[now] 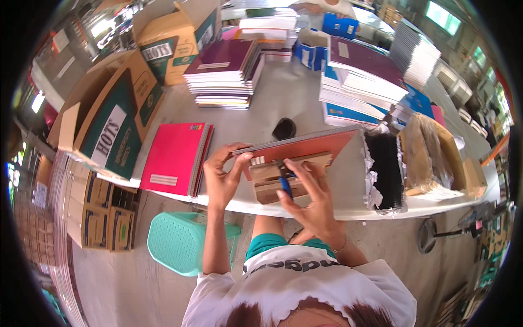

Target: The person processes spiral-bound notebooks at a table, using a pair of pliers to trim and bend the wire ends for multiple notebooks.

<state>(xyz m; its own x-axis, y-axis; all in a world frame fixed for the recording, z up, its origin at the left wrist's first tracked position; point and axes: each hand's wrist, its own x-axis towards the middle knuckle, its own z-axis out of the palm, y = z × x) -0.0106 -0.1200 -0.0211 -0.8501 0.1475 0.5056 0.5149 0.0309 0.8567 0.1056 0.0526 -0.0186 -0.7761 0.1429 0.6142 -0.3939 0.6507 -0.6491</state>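
Note:
In front of me a notebook with a reddish-orange cover (332, 143) is tilted up, its dark spiral binding along the upper edge. My left hand (227, 171) pinches the left end of that binding between thumb and fingers. Blue-handled pliers (285, 186) are in my right hand (313, 203), fingers bent around the handles, with the jaws near the cover's lower left part. Under the notebook, a grooved wooden block (263, 188) rests at the table's front edge. A black cup-like object (284, 128) stands just beyond the binding.
Red spiral notebooks (171, 155) lie stacked on the left, beside open cartons (106, 122). Farther back are notebook stacks (220, 68) (365, 68). On the right sit a torn box with black contents (384, 169) and a plastic-lined carton (430, 158). A green stool (177, 242) stands below.

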